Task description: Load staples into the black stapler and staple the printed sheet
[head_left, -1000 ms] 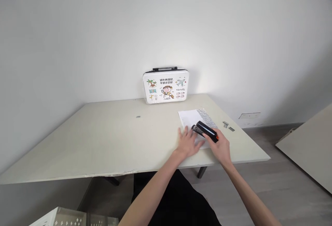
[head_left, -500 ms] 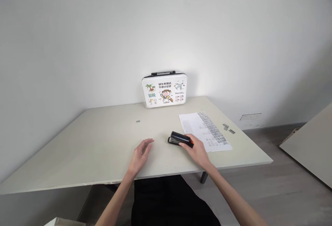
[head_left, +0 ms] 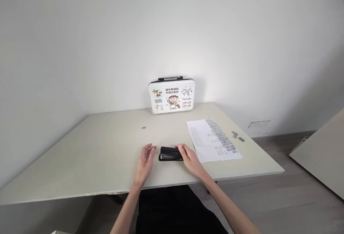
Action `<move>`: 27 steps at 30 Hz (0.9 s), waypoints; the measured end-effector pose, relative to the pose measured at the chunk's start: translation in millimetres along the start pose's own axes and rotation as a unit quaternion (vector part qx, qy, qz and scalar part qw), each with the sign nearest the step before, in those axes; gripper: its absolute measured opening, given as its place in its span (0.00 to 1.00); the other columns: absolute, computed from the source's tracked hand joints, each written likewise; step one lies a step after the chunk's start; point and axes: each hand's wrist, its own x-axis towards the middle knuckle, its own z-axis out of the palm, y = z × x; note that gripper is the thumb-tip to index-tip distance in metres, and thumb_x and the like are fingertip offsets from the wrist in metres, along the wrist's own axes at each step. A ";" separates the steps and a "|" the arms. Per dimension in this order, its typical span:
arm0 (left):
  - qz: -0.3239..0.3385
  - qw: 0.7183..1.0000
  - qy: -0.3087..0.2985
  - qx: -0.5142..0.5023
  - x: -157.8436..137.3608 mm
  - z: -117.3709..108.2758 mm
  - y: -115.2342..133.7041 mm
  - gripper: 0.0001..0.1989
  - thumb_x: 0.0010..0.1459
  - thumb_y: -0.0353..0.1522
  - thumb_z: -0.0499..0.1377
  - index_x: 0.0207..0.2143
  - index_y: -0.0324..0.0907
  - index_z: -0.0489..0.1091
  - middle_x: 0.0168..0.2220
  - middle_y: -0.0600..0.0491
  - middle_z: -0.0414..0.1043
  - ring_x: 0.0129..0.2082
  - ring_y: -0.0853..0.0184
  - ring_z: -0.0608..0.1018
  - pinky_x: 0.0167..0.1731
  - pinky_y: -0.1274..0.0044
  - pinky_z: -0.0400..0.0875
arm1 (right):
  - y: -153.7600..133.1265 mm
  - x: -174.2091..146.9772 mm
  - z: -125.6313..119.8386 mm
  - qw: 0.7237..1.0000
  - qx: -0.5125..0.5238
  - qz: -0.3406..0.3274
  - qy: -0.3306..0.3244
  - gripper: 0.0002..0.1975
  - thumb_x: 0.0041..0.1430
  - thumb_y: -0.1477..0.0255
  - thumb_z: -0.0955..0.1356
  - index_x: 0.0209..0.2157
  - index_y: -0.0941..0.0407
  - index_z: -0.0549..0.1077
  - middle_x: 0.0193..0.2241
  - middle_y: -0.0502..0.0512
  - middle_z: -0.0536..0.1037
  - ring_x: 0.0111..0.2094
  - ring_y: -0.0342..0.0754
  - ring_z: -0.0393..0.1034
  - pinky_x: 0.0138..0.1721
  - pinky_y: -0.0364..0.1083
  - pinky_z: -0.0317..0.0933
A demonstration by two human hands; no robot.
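Note:
A black stapler (head_left: pixel 170 153) lies along the front part of the pale table (head_left: pixel 107 155), its front end pointing left. My right hand (head_left: pixel 189 158) is closed around the stapler's right end, which the fingers hide. Just left of the stapler's front end, my left hand (head_left: pixel 145 161) rests with fingers slightly curled and apart, holding nothing. To the right of my right hand lies a printed sheet of paper (head_left: pixel 205 139) with a grey patterned strip down one side.
A white case (head_left: pixel 172 98) with cartoon prints and a black handle leans on the wall at the back. Several small grey staple strips (head_left: pixel 234 134) lie near the table's right edge; another staple strip (head_left: pixel 143 128) sits left of centre.
My right hand has brought the stapler left and closer to me, turning it from slanted to nearly level across the table. My left hand has barely moved.

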 end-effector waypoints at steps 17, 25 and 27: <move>-0.049 0.997 0.067 0.001 -5.4 -2.5 14.7 0.20 0.70 0.50 0.52 0.52 0.48 0.71 0.58 0.47 0.73 0.60 0.55 0.74 0.62 0.63 0.63 | 8.6 0.1 5.0 0.999 -0.013 0.007 0.039 0.22 0.76 0.57 0.53 0.46 0.51 0.72 0.45 0.58 0.81 0.46 0.54 0.77 0.48 0.53 0.69; -0.048 0.994 0.067 -0.068 -1.7 -2.3 6.7 0.21 0.69 0.50 0.53 0.49 0.44 0.72 0.54 0.45 0.76 0.57 0.57 0.77 0.62 0.65 0.65 | -1.1 -4.9 4.3 0.998 -0.049 -0.019 -0.016 0.13 0.64 0.62 0.71 0.47 0.51 0.74 0.44 0.55 0.81 0.45 0.56 0.76 0.46 0.54 0.69; -0.055 0.991 0.066 -0.104 -0.7 -1.4 5.9 0.21 0.69 0.49 0.54 0.49 0.43 0.72 0.54 0.44 0.77 0.58 0.57 0.77 0.62 0.65 0.65 | -2.5 -5.9 3.4 0.998 -0.053 -0.023 -0.014 0.09 0.64 0.64 0.70 0.45 0.51 0.74 0.43 0.54 0.80 0.44 0.56 0.76 0.45 0.54 0.70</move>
